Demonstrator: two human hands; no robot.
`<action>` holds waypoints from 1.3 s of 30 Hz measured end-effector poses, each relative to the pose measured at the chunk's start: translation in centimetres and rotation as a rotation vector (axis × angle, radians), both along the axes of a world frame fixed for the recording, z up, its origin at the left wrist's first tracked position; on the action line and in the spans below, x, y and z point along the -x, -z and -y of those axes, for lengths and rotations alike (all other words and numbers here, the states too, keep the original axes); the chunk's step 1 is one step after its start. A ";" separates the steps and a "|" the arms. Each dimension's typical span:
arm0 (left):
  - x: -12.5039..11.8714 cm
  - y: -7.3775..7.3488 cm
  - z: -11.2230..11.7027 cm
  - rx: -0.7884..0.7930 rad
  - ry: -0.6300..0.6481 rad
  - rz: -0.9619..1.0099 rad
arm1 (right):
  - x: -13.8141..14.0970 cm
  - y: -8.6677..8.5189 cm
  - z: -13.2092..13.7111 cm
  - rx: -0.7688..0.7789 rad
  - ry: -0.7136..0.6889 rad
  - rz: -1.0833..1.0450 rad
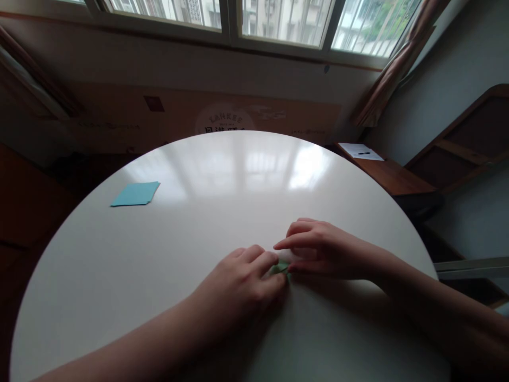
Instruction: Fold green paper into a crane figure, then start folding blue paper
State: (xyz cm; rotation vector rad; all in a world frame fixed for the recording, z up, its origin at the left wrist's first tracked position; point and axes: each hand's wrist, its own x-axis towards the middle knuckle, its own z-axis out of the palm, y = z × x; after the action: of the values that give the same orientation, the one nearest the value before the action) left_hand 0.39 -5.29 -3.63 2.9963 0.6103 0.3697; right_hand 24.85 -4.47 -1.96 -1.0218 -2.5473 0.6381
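We found the small, creased, pale-green piece of what looked like thin paper point(283, 265) low over the near part of the round, glossy white tabletop point(199, 217), right of the middle and mostly hidden by fingers. The bare left hand point(252, 273) had its thumb and forefinger brought together on the left end of the green piece, one on each side, so we took it to be pinched there. The bare right hand point(310, 248) arched over from the other side with thumb and forefinger spread apart; its thumb tip came right up to the green edge, but we could not tell whether it pressed on it.

We judged the green piece nearly weightless, soft across its faces and a little stiffer along any crease, easy to crumple or tear, and likely to skate on so smooth a surface. An edge or a doubled layer, taken lightly between fingertip pads, seemed to us the best hold.

Well apart, toward the far left, lay a thin stack of flat, matte, light-blue paper squares point(135, 194), their edges slightly out of line. The hard tabletop mirrored the metal-barred window point(284, 21) in blurred white bands. Beyond its rim we saw a broad, printed brown cardboard panel point(175, 119) and a reddish-brown wooden side table point(401, 178).
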 end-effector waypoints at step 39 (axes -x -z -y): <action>1.9 -4.5 -6.7 0.392 -0.581 0.131 | 3.3 -1.4 -1.5 0.204 0.072 -0.110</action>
State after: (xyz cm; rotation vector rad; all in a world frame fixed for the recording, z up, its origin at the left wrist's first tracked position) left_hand -1.49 1.42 0.86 2.3591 1.3550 0.4080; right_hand 21.59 -2.93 -0.59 -1.1056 -2.3757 0.9229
